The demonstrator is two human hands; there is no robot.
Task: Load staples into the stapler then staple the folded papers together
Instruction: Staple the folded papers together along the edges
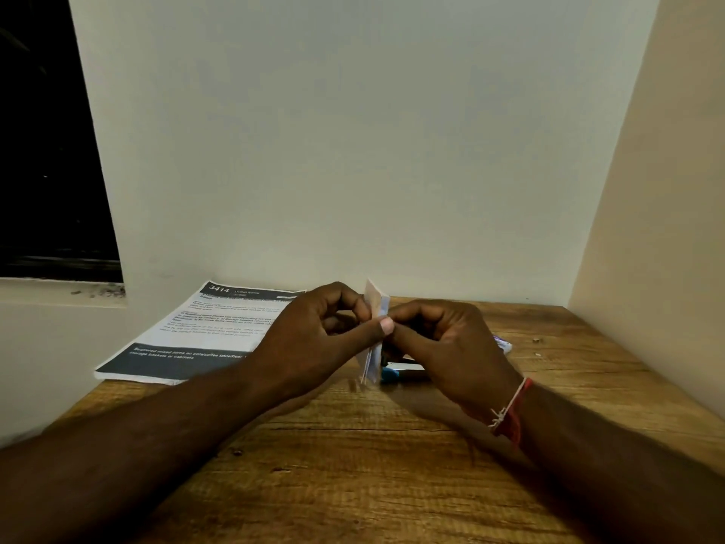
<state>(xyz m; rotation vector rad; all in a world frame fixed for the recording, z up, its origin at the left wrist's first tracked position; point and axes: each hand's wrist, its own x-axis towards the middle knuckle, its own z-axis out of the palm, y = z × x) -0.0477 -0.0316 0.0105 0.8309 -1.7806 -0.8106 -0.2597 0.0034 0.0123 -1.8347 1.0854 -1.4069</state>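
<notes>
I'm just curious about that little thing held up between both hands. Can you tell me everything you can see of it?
The folded papers look like a small stack of thin white sheets, held on edge, nearly upright, above the wooden table. Their separate edges fan slightly at the bottom. The left hand pinches them from one side, thumb across the front; the right hand holds the other side. A blue stapler lies just behind, partly hidden.

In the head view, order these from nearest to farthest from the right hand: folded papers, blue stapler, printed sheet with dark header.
1. Folded white papers: pinched by the right hand and the left.
2. Blue stapler: on the table, just under it.
3. Printed sheet with dark header: far left.
</notes>
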